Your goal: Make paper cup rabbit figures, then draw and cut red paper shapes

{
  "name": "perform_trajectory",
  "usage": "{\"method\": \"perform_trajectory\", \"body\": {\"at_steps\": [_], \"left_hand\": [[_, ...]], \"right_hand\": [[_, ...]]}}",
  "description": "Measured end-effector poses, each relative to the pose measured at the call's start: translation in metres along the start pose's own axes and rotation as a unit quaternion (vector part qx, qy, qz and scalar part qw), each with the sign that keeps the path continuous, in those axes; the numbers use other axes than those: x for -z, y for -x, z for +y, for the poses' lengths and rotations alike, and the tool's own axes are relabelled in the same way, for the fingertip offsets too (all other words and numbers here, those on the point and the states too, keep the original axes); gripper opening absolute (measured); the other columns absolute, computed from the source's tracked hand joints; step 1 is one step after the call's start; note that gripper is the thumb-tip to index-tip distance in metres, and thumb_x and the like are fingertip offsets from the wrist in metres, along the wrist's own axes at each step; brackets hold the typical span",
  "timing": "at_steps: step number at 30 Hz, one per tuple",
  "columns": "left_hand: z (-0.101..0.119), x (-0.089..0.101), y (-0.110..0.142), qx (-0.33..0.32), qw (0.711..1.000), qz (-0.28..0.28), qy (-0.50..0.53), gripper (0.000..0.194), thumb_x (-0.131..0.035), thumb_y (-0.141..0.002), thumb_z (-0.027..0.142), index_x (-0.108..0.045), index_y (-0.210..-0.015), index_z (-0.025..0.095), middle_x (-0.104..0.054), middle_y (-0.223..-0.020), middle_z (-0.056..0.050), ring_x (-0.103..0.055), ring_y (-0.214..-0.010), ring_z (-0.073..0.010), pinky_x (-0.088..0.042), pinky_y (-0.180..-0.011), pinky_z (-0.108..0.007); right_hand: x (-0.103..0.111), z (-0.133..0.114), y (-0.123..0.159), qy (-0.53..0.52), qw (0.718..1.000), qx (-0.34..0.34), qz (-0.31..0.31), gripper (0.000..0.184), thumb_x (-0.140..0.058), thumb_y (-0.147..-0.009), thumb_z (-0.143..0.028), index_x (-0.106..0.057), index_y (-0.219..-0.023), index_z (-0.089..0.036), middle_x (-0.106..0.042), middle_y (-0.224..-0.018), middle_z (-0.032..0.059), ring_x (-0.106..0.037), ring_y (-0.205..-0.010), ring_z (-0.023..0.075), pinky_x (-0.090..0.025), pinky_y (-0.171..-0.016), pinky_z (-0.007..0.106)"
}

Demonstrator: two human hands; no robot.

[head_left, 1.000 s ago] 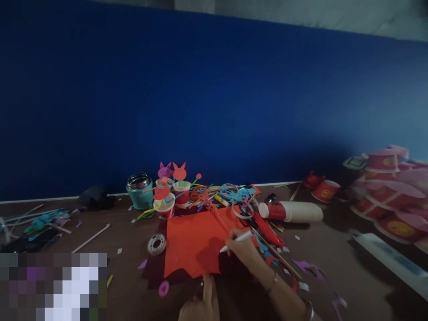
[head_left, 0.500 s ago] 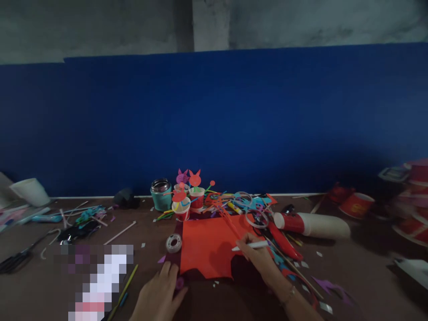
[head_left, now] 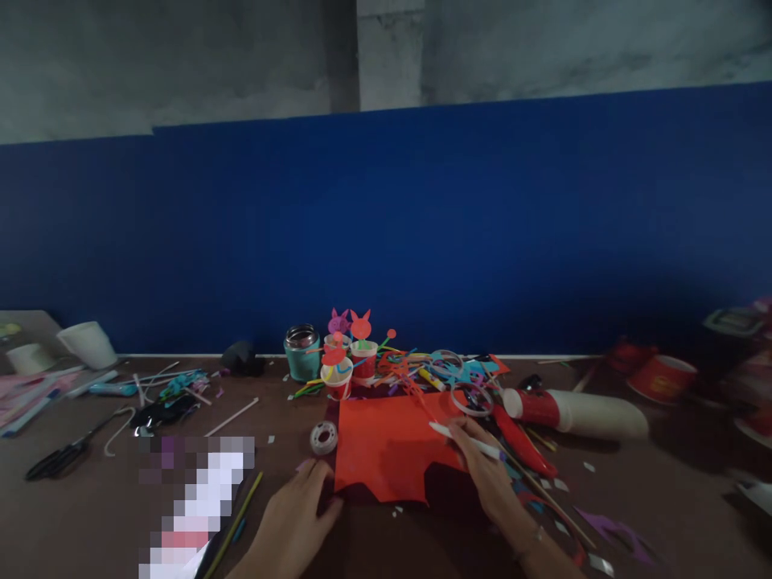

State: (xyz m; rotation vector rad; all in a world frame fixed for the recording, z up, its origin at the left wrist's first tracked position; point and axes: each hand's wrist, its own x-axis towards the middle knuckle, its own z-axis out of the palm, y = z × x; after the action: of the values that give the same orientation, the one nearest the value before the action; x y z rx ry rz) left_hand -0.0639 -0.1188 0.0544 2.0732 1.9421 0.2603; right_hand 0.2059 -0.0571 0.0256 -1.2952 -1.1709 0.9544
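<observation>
A sheet of orange-red paper (head_left: 386, 450) with notches cut from its lower edge lies on the dark brown table. My right hand (head_left: 482, 462) is closed round a white marker (head_left: 487, 449) with a purple end, held tilted over the sheet's right side. At the sheet's lower left corner rests my left hand (head_left: 295, 511), thumb and fingers apart, its fingertips near the paper's edge. Just beyond them is a roll of tape (head_left: 324, 437). Behind the paper stand paper cups (head_left: 364, 366) carrying a red cat-eared figure (head_left: 360, 326) and a purple one (head_left: 338, 323).
A teal thermos (head_left: 301, 354) stands by the cups. Colored scraps (head_left: 416, 374) and scissors (head_left: 474, 398) crowd the sheet's far side. At right lie a stack of paper cups (head_left: 594, 412) and a red cup (head_left: 662, 378). Black scissors (head_left: 66, 458) lie at left, near a pixelated patch.
The right hand has shifted slightly and the marker now slants down to the right. The purple piece by my left thumb no longer shows. The whole view has moved a little.
</observation>
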Motion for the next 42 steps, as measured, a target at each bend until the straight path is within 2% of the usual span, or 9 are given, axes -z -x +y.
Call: {"method": "perform_trajectory", "body": {"at_steps": [5,8,11,16,21,26,33,38,42], "left_hand": [[-0.002,0.011,-0.019,0.0,0.999,0.042,-0.014,0.02,-0.049,-0.079,0.02,-0.057,-0.097,0.021,-0.061,-0.104,-0.004,-0.055,-0.101,-0.0202,-0.039,-0.082,-0.029],[-0.005,0.01,-0.035,-0.031,0.995,0.08,-0.05,0.025,-0.048,-0.08,0.019,-0.058,-0.103,0.018,-0.059,-0.108,-0.008,-0.052,-0.105,-0.0226,-0.038,-0.088,-0.032],[-0.009,0.003,-0.051,-0.022,0.991,0.092,-0.098,0.042,-0.048,-0.08,0.019,-0.049,-0.122,0.014,-0.053,-0.122,-0.013,-0.048,-0.11,-0.0269,-0.038,-0.089,-0.038],[-0.009,-0.007,-0.061,0.003,0.984,0.067,-0.164,0.044,-0.042,-0.084,0.017,-0.047,-0.127,0.012,-0.056,-0.119,-0.016,-0.05,-0.108,-0.0297,-0.04,-0.086,-0.042],[0.014,-0.01,-0.065,-0.08,0.983,0.089,-0.138,0.039,-0.044,-0.083,0.013,-0.053,-0.121,0.015,-0.054,-0.124,-0.013,-0.046,-0.114,-0.0268,-0.038,-0.092,-0.041],[0.055,-0.02,-0.112,-0.159,0.982,0.06,-0.085,0.031,-0.041,-0.09,0.018,-0.054,-0.118,0.017,-0.059,-0.118,-0.008,-0.049,-0.11,-0.019,-0.037,-0.097,-0.033],[0.094,-0.043,-0.175,-0.088,0.994,0.049,-0.053,0.033,-0.055,-0.087,0.033,-0.052,-0.116,0.017,-0.055,-0.116,-0.008,-0.058,-0.096,-0.0211,-0.05,-0.08,-0.042],[0.082,-0.039,-0.168,-0.096,0.993,0.066,0.016,0.031,-0.054,-0.087,0.032,-0.053,-0.115,0.017,-0.056,-0.116,-0.008,-0.058,-0.097,-0.0212,-0.05,-0.081,-0.042],[0.066,-0.034,-0.144,-0.173,0.976,0.069,0.116,0.014,-0.05,-0.087,0.02,-0.058,-0.098,0.019,-0.065,-0.097,-0.004,-0.061,-0.09,-0.0166,-0.046,-0.08,-0.027]], "right_hand": [[0.003,-0.003,0.004,-0.021,0.995,0.051,0.079,0.041,-0.047,-0.082,-0.054,-0.061,-0.097,-0.017,-0.059,-0.059,-0.0011,-0.049,-0.054,0.0146,-0.038,-0.052,0.025],[0.003,-0.003,0.007,-0.002,0.992,0.083,0.092,0.036,-0.043,-0.086,-0.05,-0.059,-0.089,-0.018,-0.053,-0.05,-0.0036,-0.049,-0.051,0.0152,-0.039,-0.053,0.026],[0.004,0.001,0.005,0.053,0.983,0.146,0.093,0.024,-0.045,-0.086,-0.041,-0.056,-0.082,-0.02,-0.059,-0.06,-0.0008,-0.055,-0.059,0.017,-0.043,-0.061,0.028],[0.003,0.014,-0.005,0.172,0.963,0.193,0.073,0.016,-0.048,-0.08,-0.027,-0.051,-0.095,-0.02,-0.066,-0.078,0.0053,-0.064,-0.073,0.0209,-0.048,-0.069,0.031],[-0.002,0.022,-0.004,0.3,0.927,0.222,-0.018,0.026,-0.044,-0.075,-0.013,-0.053,-0.098,-0.019,-0.066,-0.09,0.0091,-0.063,-0.088,0.0237,-0.048,-0.077,0.035],[-0.005,0.021,0.001,0.36,0.905,0.22,-0.059,0.027,-0.043,-0.076,-0.011,-0.054,-0.099,-0.019,-0.067,-0.089,0.0086,-0.063,-0.087,0.0242,-0.047,-0.076,0.036],[-0.003,0.013,0.0,0.267,0.934,0.237,-0.016,0.018,-0.046,-0.084,-0.029,-0.057,-0.096,-0.019,-0.068,-0.09,0.0086,-0.064,-0.086,0.0233,-0.048,-0.077,0.035],[-0.001,0.003,0.003,0.098,0.984,0.148,0.031,0.032,-0.04,-0.088,-0.04,-0.056,-0.107,-0.02,-0.066,-0.086,0.005,-0.062,-0.08,0.0197,-0.048,-0.073,0.03],[0.002,-0.002,0.001,-0.007,0.993,0.071,0.09,0.03,-0.045,-0.084,-0.046,-0.06,-0.076,-0.022,-0.058,-0.07,-0.0001,-0.054,-0.068,0.0171,-0.044,-0.067,0.028]]}}
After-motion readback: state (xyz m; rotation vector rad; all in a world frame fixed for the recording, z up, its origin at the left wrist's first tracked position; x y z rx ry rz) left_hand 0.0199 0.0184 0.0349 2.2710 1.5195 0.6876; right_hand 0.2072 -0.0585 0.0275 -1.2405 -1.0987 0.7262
